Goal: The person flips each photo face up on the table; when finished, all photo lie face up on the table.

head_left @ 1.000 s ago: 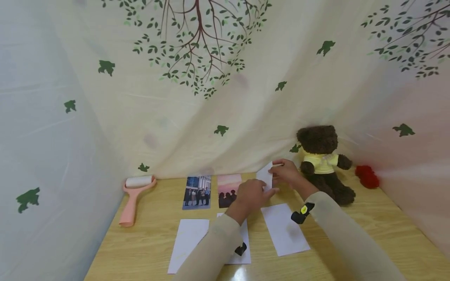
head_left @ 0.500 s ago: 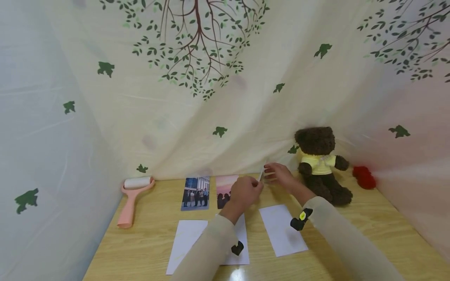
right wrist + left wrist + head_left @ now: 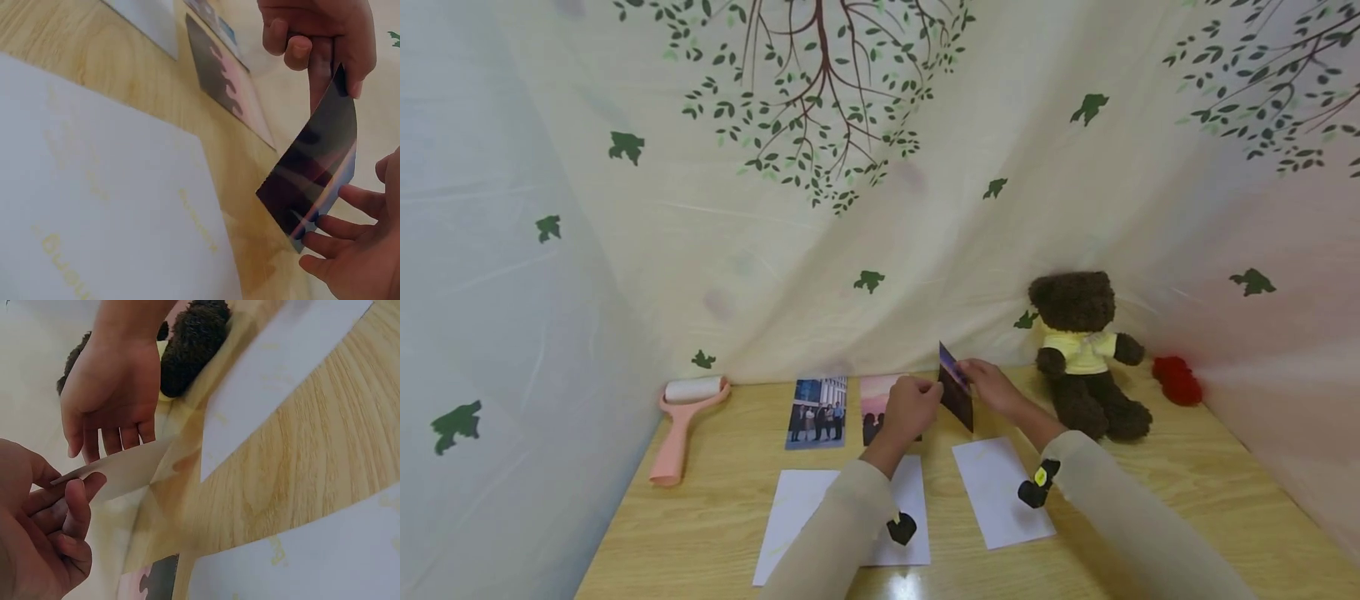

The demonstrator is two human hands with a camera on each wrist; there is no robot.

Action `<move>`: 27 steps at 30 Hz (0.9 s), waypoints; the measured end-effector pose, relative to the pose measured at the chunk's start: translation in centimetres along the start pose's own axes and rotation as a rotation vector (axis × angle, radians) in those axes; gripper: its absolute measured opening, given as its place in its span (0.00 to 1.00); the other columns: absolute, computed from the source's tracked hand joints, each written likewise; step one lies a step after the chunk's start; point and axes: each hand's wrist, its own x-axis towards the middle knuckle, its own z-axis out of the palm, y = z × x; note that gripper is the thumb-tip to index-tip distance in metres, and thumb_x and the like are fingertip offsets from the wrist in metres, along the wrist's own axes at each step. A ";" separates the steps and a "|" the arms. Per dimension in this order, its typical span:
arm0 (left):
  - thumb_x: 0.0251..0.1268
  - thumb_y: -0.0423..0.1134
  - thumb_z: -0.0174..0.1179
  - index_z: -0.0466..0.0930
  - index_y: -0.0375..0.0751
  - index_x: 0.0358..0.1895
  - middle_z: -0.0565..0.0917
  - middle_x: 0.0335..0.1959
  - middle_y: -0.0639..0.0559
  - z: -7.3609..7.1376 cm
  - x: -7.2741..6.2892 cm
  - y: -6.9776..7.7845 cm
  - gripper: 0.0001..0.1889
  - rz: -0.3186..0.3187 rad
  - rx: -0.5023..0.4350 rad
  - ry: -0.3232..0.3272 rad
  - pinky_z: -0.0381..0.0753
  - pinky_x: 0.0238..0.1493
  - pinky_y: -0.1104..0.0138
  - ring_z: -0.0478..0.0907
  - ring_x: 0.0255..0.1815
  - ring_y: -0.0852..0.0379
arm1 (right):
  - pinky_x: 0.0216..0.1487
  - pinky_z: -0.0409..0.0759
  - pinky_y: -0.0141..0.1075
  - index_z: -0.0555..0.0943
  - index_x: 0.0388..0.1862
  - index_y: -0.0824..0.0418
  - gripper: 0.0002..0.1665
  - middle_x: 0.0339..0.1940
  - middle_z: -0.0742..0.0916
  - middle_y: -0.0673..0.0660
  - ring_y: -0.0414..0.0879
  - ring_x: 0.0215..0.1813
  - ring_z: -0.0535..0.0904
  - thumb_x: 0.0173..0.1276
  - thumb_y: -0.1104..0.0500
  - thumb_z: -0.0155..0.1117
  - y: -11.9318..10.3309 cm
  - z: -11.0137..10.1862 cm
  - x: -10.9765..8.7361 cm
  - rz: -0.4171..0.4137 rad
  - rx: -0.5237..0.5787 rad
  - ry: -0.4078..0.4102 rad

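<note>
My left hand [image 3: 913, 410] pinches a dark photo print [image 3: 955, 390] by one corner, thumb against curled fingers. The print stands upright above the table's back; its face shows dark shapes with a purple and orange band in the right wrist view. On its other side, the fingers of my right hand [image 3: 996, 387] reach to the print. Seen from the right wrist, those fingers [image 3: 331, 245] are fairly straight and meet its edge. Left of it lie a pink sunset photo [image 3: 880, 392], partly behind my left hand, and a photo of a group before a building [image 3: 817, 412].
Three white sheets lie in front: one on the left [image 3: 790, 508], one in the middle [image 3: 917, 492] partly under my left sleeve, one on the right [image 3: 1000, 492]. A pink lint roller [image 3: 677, 433] lies far left. A brown teddy bear [image 3: 1078, 358] and a red fuzzy item [image 3: 1177, 381] sit right.
The print has turned from its white back, through edge-on, to its dark printed face. My left hand has shifted slightly left, and my right hand has come slightly lower beside it.
</note>
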 end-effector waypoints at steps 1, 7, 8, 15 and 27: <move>0.77 0.43 0.57 0.83 0.44 0.20 0.73 0.11 0.58 -0.1 0.0 -0.2 0.22 -0.013 -0.002 -0.006 0.63 0.16 0.69 0.67 0.13 0.62 | 0.70 0.75 0.54 0.72 0.70 0.78 0.29 0.67 0.79 0.78 0.71 0.69 0.75 0.91 0.54 0.39 0.1 0.1 0.0 0.005 -0.022 0.005; 0.77 0.50 0.56 0.69 0.51 0.13 0.68 0.11 0.58 0.7 1.3 -3.9 0.27 0.005 0.247 -0.062 0.61 0.18 0.64 0.65 0.13 0.58 | 0.58 0.79 0.46 0.78 0.63 0.76 0.27 0.56 0.84 0.71 0.59 0.56 0.81 0.90 0.55 0.40 1.2 0.5 0.6 0.024 -0.166 -0.064; 0.77 0.51 0.57 0.70 0.52 0.14 0.69 0.12 0.58 0.7 1.2 -4.1 0.27 0.002 0.288 -0.071 0.62 0.18 0.63 0.66 0.14 0.58 | 0.58 0.78 0.46 0.79 0.60 0.75 0.26 0.54 0.85 0.70 0.58 0.54 0.81 0.90 0.55 0.41 1.4 0.6 0.7 0.025 -0.207 -0.083; 0.75 0.49 0.61 0.90 0.43 0.32 0.86 0.26 0.52 -1.9 -1.8 -1.7 0.16 -0.011 0.428 -0.106 0.70 0.25 0.63 0.77 0.23 0.56 | 0.66 0.79 0.59 0.86 0.43 0.74 0.11 0.49 0.87 0.71 0.68 0.59 0.82 0.73 0.72 0.56 2.5 0.8 1.5 -0.187 -0.598 -0.175; 0.81 0.46 0.58 0.88 0.45 0.60 0.89 0.57 0.49 -10.5 -9.6 -1.0 0.16 0.164 0.179 -0.417 0.81 0.42 0.66 0.82 0.43 0.56 | 0.67 0.80 0.57 0.87 0.54 0.70 0.18 0.57 0.88 0.68 0.66 0.64 0.83 0.72 0.69 0.54 2.1 0.1 0.3 -0.083 -0.731 -0.144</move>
